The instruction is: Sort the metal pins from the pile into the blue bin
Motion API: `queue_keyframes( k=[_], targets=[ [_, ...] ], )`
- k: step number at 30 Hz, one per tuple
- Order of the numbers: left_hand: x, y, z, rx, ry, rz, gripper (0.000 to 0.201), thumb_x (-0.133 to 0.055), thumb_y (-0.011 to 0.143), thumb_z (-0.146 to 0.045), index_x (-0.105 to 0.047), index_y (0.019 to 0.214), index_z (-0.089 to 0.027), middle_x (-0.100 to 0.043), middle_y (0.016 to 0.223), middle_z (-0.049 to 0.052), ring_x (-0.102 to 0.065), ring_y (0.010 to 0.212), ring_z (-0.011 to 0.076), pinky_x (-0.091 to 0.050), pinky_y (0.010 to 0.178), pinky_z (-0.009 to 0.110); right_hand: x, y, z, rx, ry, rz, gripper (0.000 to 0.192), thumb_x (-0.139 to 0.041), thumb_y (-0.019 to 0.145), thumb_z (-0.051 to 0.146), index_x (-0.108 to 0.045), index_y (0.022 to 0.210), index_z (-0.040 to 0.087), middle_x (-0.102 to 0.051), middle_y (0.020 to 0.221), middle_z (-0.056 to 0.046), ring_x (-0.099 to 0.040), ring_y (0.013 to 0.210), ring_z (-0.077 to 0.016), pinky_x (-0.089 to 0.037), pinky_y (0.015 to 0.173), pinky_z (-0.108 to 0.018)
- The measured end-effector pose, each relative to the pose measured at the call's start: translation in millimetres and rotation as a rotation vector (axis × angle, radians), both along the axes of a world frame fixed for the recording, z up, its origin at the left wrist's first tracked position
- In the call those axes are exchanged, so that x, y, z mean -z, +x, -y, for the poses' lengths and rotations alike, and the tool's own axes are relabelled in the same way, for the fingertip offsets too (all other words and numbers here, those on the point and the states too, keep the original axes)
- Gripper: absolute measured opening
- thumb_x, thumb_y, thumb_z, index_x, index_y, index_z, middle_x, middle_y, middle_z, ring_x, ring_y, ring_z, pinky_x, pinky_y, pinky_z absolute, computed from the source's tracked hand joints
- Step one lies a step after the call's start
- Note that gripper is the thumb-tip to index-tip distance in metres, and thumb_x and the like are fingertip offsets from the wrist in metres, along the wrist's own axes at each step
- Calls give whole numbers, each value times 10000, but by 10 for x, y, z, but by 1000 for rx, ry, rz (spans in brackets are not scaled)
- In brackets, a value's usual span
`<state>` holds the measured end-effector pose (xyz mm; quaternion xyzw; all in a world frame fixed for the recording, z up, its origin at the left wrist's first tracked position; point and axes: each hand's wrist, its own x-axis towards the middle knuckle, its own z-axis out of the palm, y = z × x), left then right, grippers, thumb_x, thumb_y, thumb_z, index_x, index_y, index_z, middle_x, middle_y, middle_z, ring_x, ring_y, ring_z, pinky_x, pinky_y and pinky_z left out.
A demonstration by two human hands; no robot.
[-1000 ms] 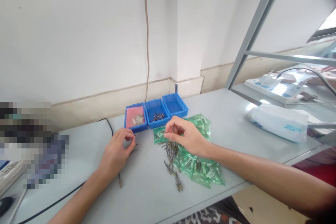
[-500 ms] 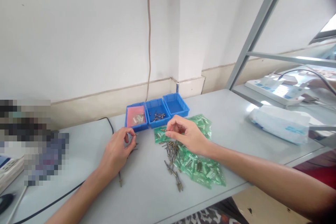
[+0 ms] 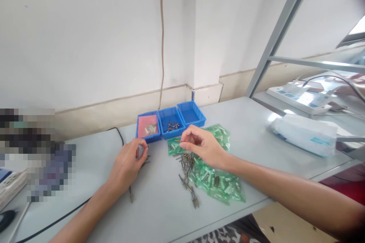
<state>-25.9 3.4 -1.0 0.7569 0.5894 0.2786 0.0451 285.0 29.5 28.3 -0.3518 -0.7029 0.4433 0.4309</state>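
My left hand [image 3: 127, 165] rests on the grey table [image 3: 251, 129], its fingertips pinched around a small metal pin at about the table's middle. My right hand [image 3: 203, 147] hovers over a heap of small metal pins [image 3: 186, 165] and pinches one pin between thumb and forefinger. Under and behind that hand lie green plastic bags [image 3: 218, 182] with more small parts inside. Three blue trays sit at the back: the left tray [image 3: 148, 127] has a pink sheet and clear parts, the middle tray [image 3: 170, 122] holds several pins, the right tray [image 3: 191, 114] looks bare inside.
A black cable [image 3: 65, 214] runs across the table's left side. A white bag [image 3: 305, 133] lies at the right, beside a grey metal frame [image 3: 282, 26] and a white power strip [image 3: 299, 97]. A stray pin [image 3: 130, 195] lies near my left wrist. The left edge is blurred out.
Both hands have stayed nearly still, with only slight finger shifts. The view has moved a little.
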Motion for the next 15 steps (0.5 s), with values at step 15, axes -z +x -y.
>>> queue_keyframes(
  k=[15],
  targets=[
    [-31, 24, 21, -19, -47, -28, 210, -484, 1054, -452, -598, 1077, -277, -556, 768, -15, -592, 761, 243, -462, 724, 345, -7, 10, -14, -21, -70, -49, 213, -751, 983, 413, -644, 948, 232, -592, 856, 17, -435, 661, -140, -365, 619, -290]
  ],
)
